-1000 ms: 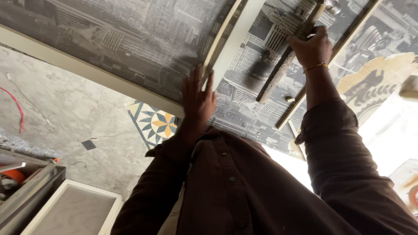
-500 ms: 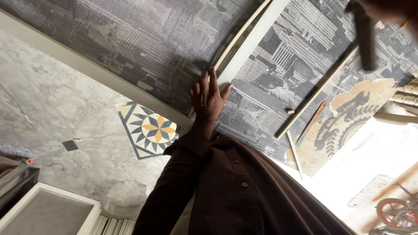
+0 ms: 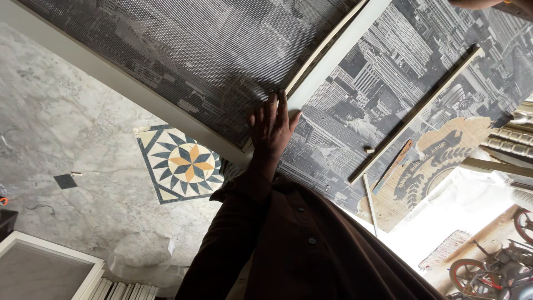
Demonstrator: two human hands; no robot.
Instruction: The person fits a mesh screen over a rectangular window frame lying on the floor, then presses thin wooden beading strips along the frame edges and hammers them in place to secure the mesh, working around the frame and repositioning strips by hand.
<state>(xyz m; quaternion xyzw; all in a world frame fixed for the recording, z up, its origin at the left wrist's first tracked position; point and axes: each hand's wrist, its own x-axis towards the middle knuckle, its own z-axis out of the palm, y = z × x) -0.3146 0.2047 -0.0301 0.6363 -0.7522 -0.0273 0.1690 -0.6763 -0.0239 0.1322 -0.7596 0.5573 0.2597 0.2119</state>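
Observation:
My left hand [image 3: 272, 129] lies flat, fingers spread, on a grey panel printed with a city view [image 3: 166, 50], right at its edge. That edge meets a thin wooden strip [image 3: 325, 47] and a white frame strip [image 3: 347, 53]. A second city-print panel [image 3: 388, 94] lies to the right, with a long wooden batten [image 3: 413, 114] resting across it. Only a sliver of my right hand [image 3: 502, 4] shows at the top right corner, so what it holds is hidden. My dark brown sleeve and shirt fill the lower middle.
On the marble floor is a star-pattern inlay tile [image 3: 186, 164]. A white-framed panel [image 3: 44, 266] sits at the bottom left. A brown cardboard cut-out [image 3: 438, 161], a small wood block [image 3: 369, 150], gold mouldings [image 3: 508, 141] and a two-wheeler [image 3: 488, 272] lie at the right.
My right hand, which held a dark tool by the battens, has risen almost out of view at the top right. My left hand stays flat on the panel edge.

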